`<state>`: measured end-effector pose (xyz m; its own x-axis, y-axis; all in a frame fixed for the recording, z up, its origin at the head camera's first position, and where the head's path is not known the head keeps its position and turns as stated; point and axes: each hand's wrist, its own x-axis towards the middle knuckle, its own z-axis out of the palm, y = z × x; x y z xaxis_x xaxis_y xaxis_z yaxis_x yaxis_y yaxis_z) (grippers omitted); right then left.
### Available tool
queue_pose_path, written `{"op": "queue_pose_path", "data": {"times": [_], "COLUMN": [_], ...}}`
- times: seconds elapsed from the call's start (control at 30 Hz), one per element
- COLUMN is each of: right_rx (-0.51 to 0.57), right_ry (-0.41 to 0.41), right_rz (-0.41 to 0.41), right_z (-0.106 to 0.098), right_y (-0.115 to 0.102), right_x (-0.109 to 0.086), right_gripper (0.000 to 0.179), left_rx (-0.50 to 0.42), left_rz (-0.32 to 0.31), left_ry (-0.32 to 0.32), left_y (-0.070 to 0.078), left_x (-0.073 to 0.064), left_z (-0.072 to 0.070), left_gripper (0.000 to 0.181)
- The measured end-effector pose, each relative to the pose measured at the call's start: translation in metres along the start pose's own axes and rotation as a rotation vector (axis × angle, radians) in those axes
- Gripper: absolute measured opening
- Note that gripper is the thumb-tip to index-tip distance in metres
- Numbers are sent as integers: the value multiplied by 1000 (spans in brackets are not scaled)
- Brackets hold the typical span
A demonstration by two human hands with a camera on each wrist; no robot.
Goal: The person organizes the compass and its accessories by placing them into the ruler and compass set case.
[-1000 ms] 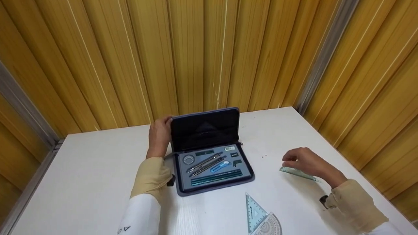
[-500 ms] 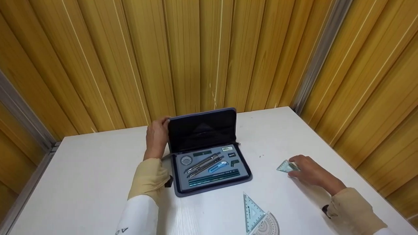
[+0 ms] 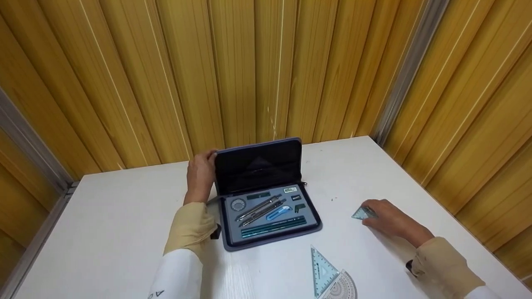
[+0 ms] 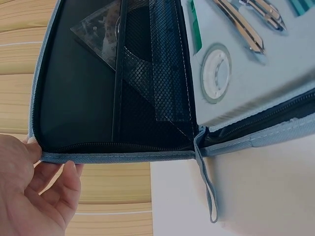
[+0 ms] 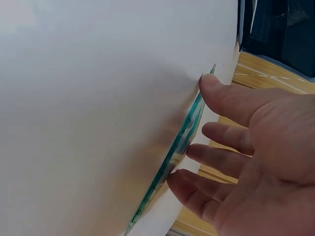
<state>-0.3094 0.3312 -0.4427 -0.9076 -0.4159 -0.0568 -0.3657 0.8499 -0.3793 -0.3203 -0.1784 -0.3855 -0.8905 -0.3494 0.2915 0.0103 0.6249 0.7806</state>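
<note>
My left hand pinches the upper left corner of the raised lid of a blue zippered geometry case. In the left wrist view, its thumb and fingers grip the lid's piped edge. Off to the right, my right hand holds a clear set square between thumb and fingers, one corner sticking out to the left. The right wrist view shows this set square almost edge-on. A second set square lies in front, against a clear protractor.
Foam in the case holds pencils, metal compasses, a blue cutter and a round disc. Clear drawing pieces sit in the lid's pockets. Corrugated wood-look walls rise behind the white table.
The set square at my right hand has turned, from nearly edge-on beneath the fingers to one corner pointing left. My left hand stays at the lid's corner.
</note>
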Motion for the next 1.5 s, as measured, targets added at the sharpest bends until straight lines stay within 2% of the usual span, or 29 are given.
{"op": "queue_pose_path", "data": {"times": [0.37, 0.63, 0.87, 1.0, 1.17, 1.27, 1.5], "right_rx": [-49, -57, -13, -28, -11, -11, -39], "right_ry": [33, -9, -93, -120, -152, -165, -178], "right_rz": [-7, -103, -29, -24, -12, -13, -8], "right_z": [-1, -5, -12, -14, -16, -18, -20], "right_y": [-2, -1, -5, -6, -6, -7, -8], "right_x": [12, 16, 18, 21, 26, 31, 34], "right_gripper": [36, 30, 32, 29, 26, 26, 24], "left_rx": [-14, 1, -9, -13, -2, 9, 6], "left_rz": [25, 4, -3, -11, 30, 32, -15], "left_ry": [-3, -15, -19, -17, 15, 29, -23], "left_y": [2, 2, 1, 1, -1, -2, 1], "left_x": [1, 2, 2, 1, -1, -2, 0], "left_z": [3, 2, 2, 2, 1, 1, -1], "left_gripper": [28, 30, 29, 29, 27, 27, 30]}}
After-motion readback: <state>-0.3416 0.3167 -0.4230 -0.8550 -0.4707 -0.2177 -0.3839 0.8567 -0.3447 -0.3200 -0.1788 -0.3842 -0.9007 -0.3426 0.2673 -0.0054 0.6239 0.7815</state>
